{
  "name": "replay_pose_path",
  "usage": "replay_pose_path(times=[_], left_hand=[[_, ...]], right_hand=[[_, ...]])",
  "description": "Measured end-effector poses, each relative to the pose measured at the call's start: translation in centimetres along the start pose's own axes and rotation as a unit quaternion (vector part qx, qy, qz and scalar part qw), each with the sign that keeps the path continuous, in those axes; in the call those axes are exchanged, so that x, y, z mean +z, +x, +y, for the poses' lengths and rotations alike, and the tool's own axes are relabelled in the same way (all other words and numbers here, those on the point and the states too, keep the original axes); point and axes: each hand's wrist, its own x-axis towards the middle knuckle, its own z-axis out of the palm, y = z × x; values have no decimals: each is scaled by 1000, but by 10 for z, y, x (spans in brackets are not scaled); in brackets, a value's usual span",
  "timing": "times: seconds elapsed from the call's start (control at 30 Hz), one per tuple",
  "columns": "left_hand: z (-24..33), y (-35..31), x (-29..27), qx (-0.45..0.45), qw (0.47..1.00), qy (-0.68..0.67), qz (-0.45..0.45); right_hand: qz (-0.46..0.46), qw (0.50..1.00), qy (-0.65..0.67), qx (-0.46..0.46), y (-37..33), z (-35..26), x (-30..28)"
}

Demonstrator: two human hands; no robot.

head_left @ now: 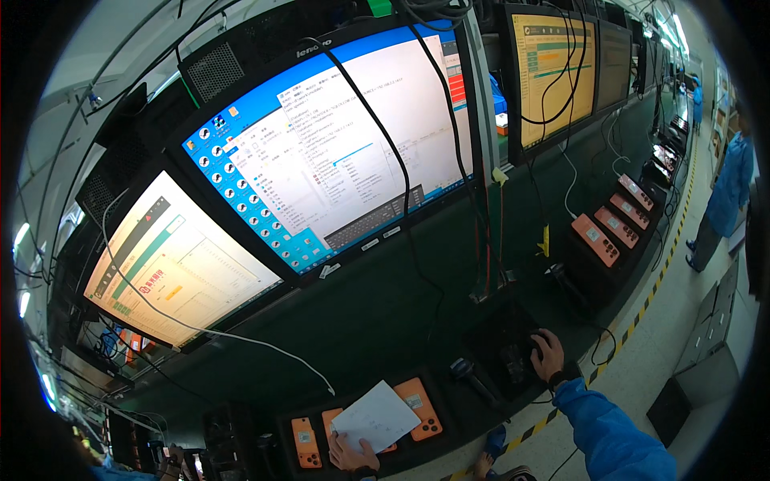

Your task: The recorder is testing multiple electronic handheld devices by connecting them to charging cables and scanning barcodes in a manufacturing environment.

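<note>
My left hand (353, 455) is at the lower edge of a white sheet of paper (378, 415), thumb and fingers closed on its near corner. The sheet has faint marks and lies over orange phones, covering most of those in the middle. An orange phone (305, 442) shows to its left and another orange phone (419, 409) to its right, backs up. My right hand (548, 355) curves over a dark computer mouse (533, 340) on the black bench; the palm hides much of it. A black handheld scanner (473, 379) lies between my hands.
A large monitor (361, 136) and a tilted monitor (176, 256) stand ahead, with cables hanging across them. Several orange phones (595, 240) rest along the right bench, near another scanner (565, 282). A person in blue (726, 188) stands in the aisle beyond yellow-black floor tape (642, 309).
</note>
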Motion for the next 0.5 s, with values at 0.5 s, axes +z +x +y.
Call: replay_pose_path(times=[0.5], left_hand=[[6, 0, -7, -2, 1000, -4, 3]], right_hand=[[-4, 1000, 3, 6, -1, 1, -2]])
